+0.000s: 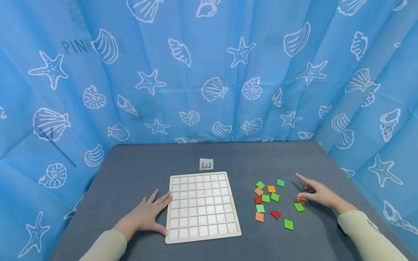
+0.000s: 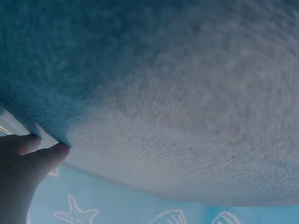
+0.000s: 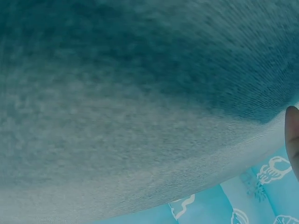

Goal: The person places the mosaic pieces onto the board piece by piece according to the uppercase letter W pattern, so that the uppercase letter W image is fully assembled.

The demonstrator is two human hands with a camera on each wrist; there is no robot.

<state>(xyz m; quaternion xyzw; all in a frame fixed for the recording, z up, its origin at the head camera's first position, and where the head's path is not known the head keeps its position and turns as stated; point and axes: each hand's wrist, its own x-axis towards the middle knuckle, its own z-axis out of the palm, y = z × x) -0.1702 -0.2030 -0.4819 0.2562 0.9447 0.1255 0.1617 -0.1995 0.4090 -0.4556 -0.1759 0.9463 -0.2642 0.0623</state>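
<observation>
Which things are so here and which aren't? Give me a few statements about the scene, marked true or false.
1. The left hand touches the white grid board. True.
2. Coloured tiles lie on the table, right of the board. True.
3. The small patterned card lies on the board. False: it lies beyond the board's far edge.
4. The right hand is on the board too. False: it is at an orange tile, off to the board's right.
5. The curtain shows white shells. True.
</observation>
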